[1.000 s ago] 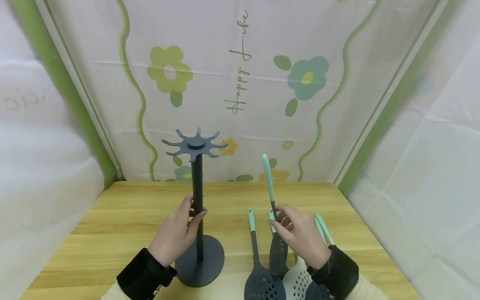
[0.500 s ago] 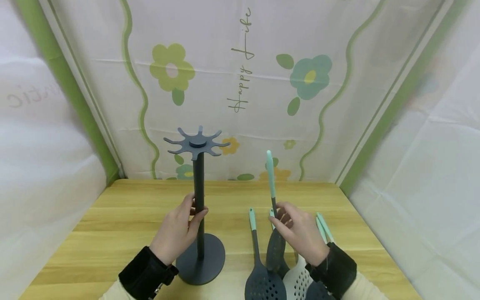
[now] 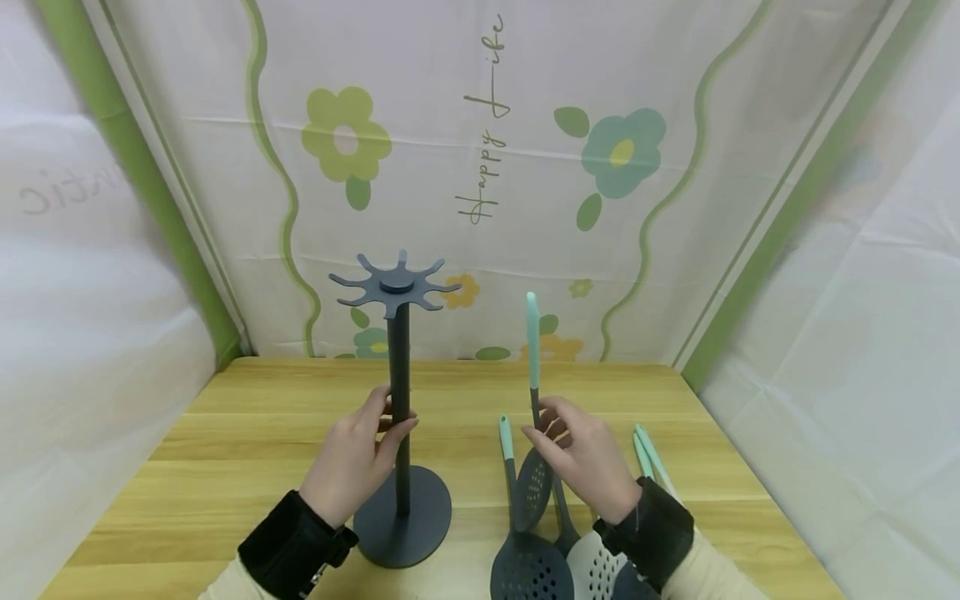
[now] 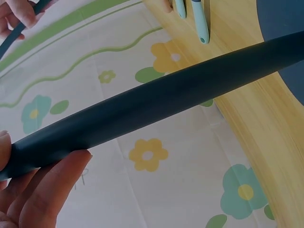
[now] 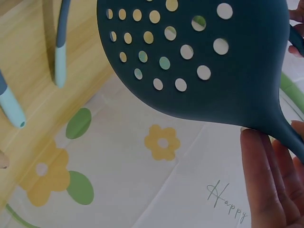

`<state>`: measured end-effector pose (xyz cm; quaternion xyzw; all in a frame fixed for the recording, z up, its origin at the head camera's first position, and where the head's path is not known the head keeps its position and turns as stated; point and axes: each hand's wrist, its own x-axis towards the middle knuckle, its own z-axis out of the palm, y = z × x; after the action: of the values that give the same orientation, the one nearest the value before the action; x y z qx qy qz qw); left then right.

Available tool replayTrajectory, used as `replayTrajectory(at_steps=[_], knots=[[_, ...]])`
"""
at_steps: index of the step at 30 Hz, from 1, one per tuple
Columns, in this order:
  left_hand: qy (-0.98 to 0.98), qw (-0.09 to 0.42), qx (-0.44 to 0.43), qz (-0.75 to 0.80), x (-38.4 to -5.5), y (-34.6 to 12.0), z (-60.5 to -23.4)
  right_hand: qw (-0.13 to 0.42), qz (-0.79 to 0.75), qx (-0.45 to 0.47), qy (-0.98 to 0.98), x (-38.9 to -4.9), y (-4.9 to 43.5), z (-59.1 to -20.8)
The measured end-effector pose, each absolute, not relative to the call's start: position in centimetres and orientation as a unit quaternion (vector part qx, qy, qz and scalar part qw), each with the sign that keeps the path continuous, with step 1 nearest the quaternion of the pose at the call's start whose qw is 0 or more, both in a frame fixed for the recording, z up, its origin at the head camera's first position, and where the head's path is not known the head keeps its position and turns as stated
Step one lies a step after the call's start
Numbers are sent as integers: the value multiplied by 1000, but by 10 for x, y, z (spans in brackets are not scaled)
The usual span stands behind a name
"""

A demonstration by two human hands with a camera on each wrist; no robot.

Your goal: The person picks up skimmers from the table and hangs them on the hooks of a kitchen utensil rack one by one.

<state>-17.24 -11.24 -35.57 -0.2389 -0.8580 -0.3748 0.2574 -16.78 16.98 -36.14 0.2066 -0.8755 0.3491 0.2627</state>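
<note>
Utensils (image 3: 521,550) with mint handles lie below and beside the right hand (image 3: 588,454), heads toward the person, perhaps to leave the handles reachable. Above them, its thumb and fingers pinch a perforated skimmer (image 3: 535,404) by its stem, head down. The left hand (image 3: 352,462) curls round the pole of an upright dark stand (image 3: 400,375), probably steadying it; its pronged top (image 3: 397,287) rises above and beyond that hand.

a flower-printed white curtain (image 3: 427,179) lettered "happy life" hangs behind a wood-grained table (image 3: 255,442).

Left hand (image 3: 349,463) gripping; right hand (image 3: 591,460) apparently pinching, fingers (image 5: 263,180) bent.
</note>
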Motion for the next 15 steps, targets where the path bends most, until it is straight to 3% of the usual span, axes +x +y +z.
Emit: replayTrajectory(at_steps=[15], knots=[[-854, 271, -248, -369, -173, -114, -356, 271, 348, 233, -867, -173, 155, -350]])
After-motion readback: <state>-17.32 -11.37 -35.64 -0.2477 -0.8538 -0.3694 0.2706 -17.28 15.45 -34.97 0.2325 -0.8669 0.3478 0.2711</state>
